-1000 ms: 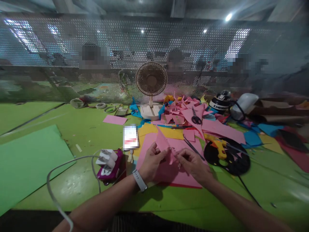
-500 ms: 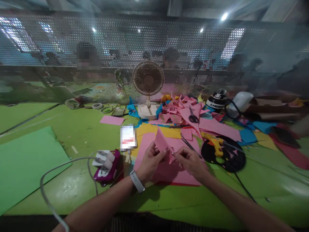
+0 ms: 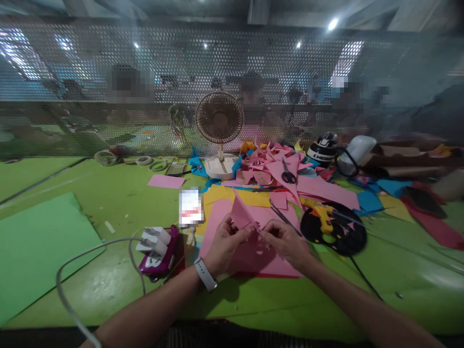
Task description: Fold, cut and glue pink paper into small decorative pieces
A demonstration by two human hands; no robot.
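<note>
- Table is shining bright green and is stretching from side to side.
- The left hand is pinching a folded pink paper between thumb and fingers, just above a big pink sheet.
- The right hand is pinching the same paper at its lower right edge with bent fingers.
- Yellow paper is peeking out behind the big sheet, and a thin dark tool is lying near the right hand.
- A yellow glue gun is resting on a round black plate to the right.
- Pink scraps are lying in a messy heap at the back, with scissors on pink paper in front.
- A little fan is standing beside the heap.
- A wall with tiny holes is rising behind the fan, and dark people shapes are showing through it (they are too blurry to make out).
- A bright light is glowing up high.
- On the left, a green sheet is lying flat, and white plugs are sitting on a purple block.
</note>
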